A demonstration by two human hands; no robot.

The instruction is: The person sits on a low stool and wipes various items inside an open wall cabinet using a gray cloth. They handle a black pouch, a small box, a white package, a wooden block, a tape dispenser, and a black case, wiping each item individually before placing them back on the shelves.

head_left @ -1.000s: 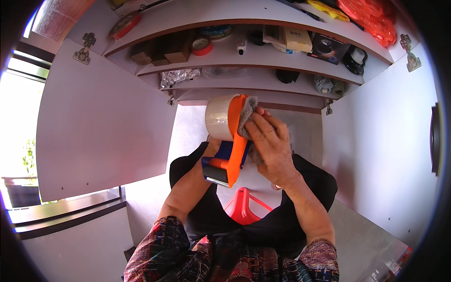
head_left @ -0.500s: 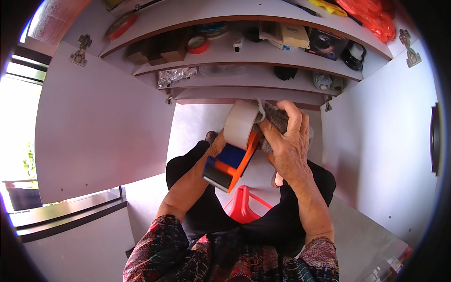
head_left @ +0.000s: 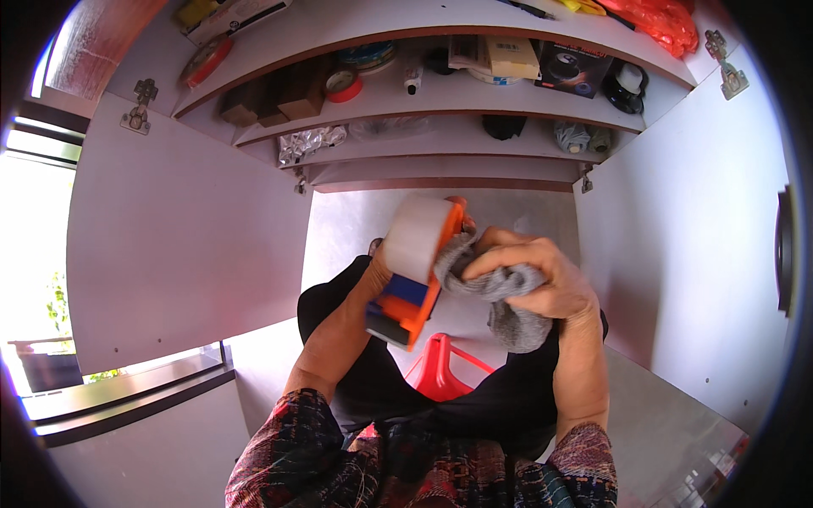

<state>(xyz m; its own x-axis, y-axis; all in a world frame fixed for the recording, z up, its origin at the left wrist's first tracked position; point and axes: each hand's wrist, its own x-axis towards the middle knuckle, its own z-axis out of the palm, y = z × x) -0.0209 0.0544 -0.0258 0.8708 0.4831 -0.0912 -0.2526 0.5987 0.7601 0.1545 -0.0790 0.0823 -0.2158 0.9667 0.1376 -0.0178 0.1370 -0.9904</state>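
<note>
A tape dispenser [head_left: 408, 288] with an orange and blue body carries a wide roll of pale tape [head_left: 415, 235]. My left hand [head_left: 378, 264] grips it from behind; most of the fingers are hidden by the roll, with fingertips showing past its far edge. In my right hand [head_left: 550, 275] a grey cloth [head_left: 512, 292] is bunched, its lower part hanging beneath the palm. One end of the cloth touches the orange side of the dispenser.
Ahead stands a cupboard with its left door [head_left: 186, 229] and right door [head_left: 677, 245] swung wide. Its shelves hold boxes, a red tape roll [head_left: 343, 85], crumpled foil [head_left: 312, 144] and a red plastic bag [head_left: 656, 25]. Between my knees is a red plastic stool [head_left: 439, 368].
My right hand has come down and turned, and more of the grey cloth now shows. The dispenser has shifted slightly left and become more upright in my left hand.
</note>
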